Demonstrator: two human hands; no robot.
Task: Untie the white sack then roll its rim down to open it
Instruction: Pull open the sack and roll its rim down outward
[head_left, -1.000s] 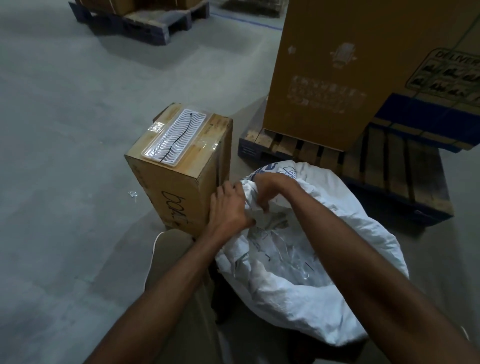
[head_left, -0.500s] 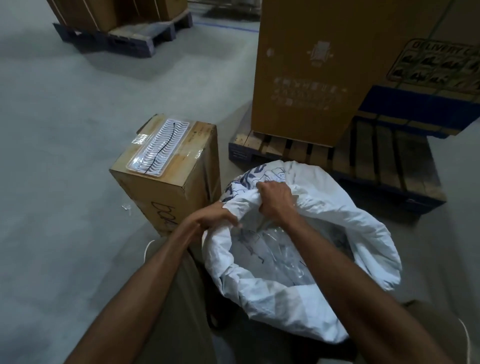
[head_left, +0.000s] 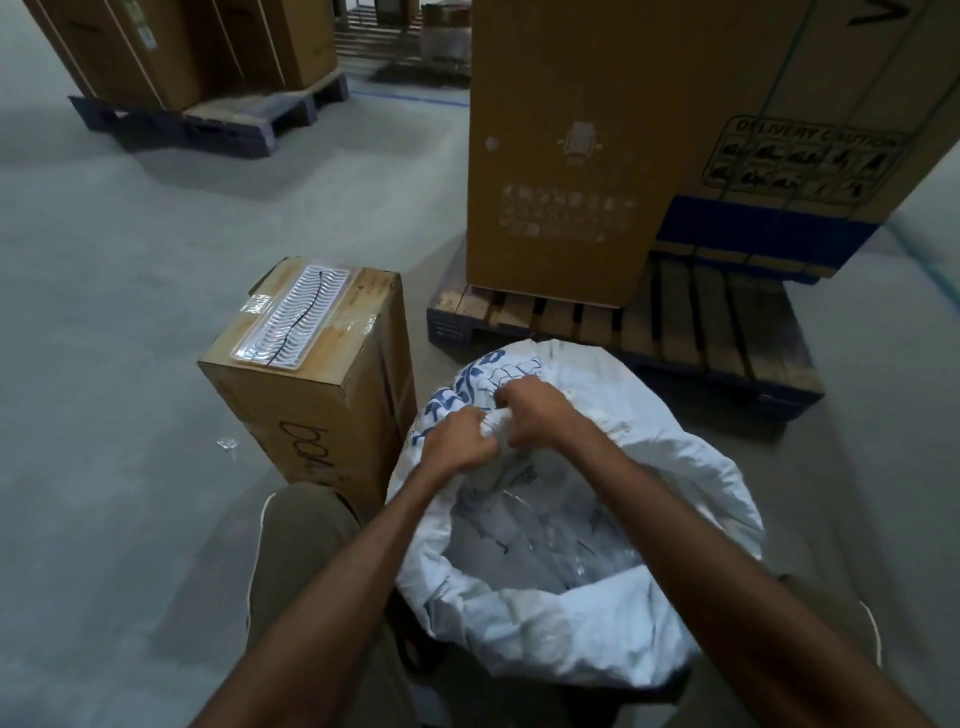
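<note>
Grey floor (head_left: 130, 312) holds the white sack (head_left: 597, 639); my left hand (head_left: 457, 439) and right hand (head_left: 535, 410) both squeeze its far rim, maybe rolling it.

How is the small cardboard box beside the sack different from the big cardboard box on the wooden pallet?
The small cardboard box stands on the floor and carries a clear plastic tray and handwriting; the big cardboard box stands on the wooden pallet and shows printed marks. The big cardboard box is much taller than the small one. Both are brown.
</note>
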